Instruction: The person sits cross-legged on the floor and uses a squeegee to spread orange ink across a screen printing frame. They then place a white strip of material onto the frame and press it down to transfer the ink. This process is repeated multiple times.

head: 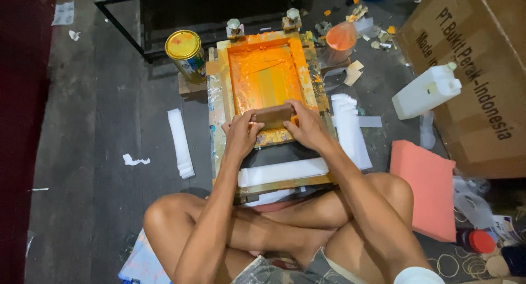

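Squeegee (272, 117), brown wooden block, sits at the near end of the orange-inked screen frame (267, 78), gripped at both ends: left hand (242, 135) and right hand (308, 126) both closed around it, fingers wrapped over the top. Looks like a print stroke at the near end of its run; next move probably needs even two-handed pressure. Frame mesh coated orange, smeared, wooden edges stained. White strip (282, 171) lies just below the frame on the floor. Yellow-lidded paint can (187, 55) left of the frame, white jug (427, 90) well to its right, pink foam pad (429, 188) lower right.
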